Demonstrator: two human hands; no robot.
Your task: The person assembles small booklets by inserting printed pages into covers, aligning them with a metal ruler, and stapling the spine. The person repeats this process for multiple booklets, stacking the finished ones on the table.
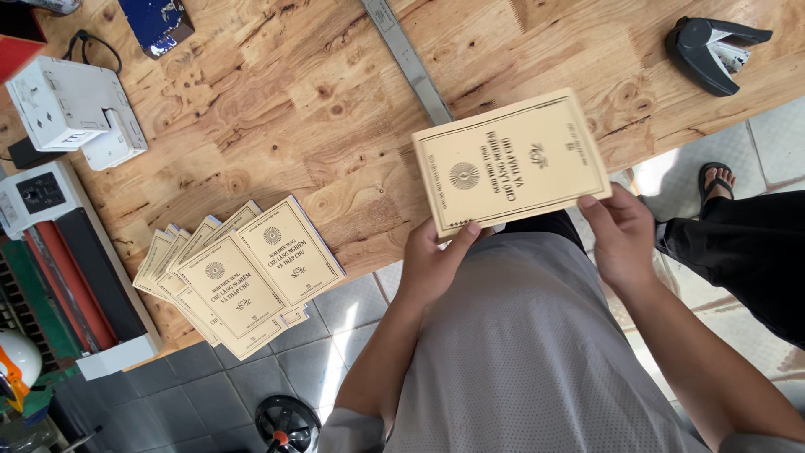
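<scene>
- Gripping from both sides, the fingers (pixel 466 231) of the left hand (pixel 432 264) and those of the right hand (pixel 620 239) are clamped on one cream booklet (pixel 510 161), thumbs lying on its front cover near the lower corners.
- Left hand holds the booklet's near-left corner; right hand holds its near-right corner. The other fingers are hidden beneath the booklet.
- Held booklet is tilted a little, its far edge raised toward the right, and it hangs over the near edge of the wooden table (pixel 277 109), above the person's grey shirt (pixel 520 335).
- Just beyond the held booklet, a long grey metal ruler (pixel 408 60) lies slanted on the table, its near end passing behind the booklet's far-left corner.
- Well to the left of the left hand, a fanned stack of matching booklets (pixel 239 281) rests on the table's near edge, partly overhanging it.
- Farther left still, a red and white laminating machine (pixel 59 260) stands at the table's end, with a white boxy device (pixel 71 105) beyond it.
- Far beyond the right hand, a black stapler-like tool (pixel 711 50) sits on the table.
- Right of the right hand, another person's dark-trousered leg (pixel 738 252) and sandalled foot (pixel 715 180) stand on the tiled floor (pixel 335 323).
</scene>
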